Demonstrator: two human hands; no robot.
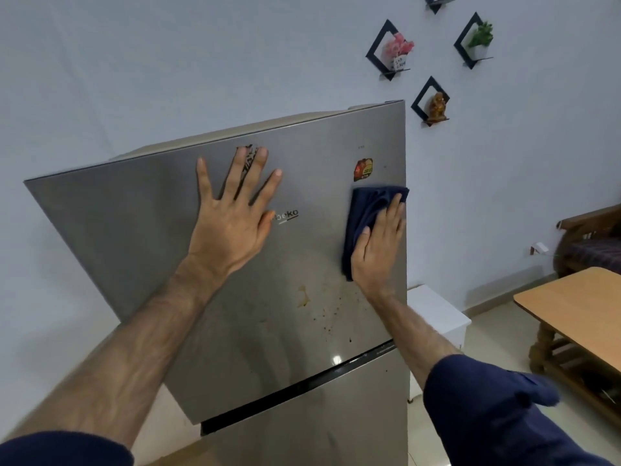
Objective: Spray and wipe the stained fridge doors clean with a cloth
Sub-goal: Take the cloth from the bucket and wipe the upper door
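A steel-grey fridge fills the middle of the view; its upper door [141, 230] carries a logo, a dark sticker at the top and a red-yellow sticker [363, 169]. Brown stains and specks [314, 304] mark the door's lower middle. My left hand [232, 216] lies flat on the door with fingers spread, partly covering the dark sticker. My right hand [378, 250] presses a dark blue cloth [368, 206] against the door near its right edge, just below the red-yellow sticker and above the stains. Below a dark gap the lower door [319, 428] begins. No spray bottle shows.
A white box [437, 314] stands on the floor right of the fridge. A wooden table [571, 297] and a wooden seat [591, 243] are at the right. Black diamond wall shelves [389, 50] with small ornaments hang on the pale wall above.
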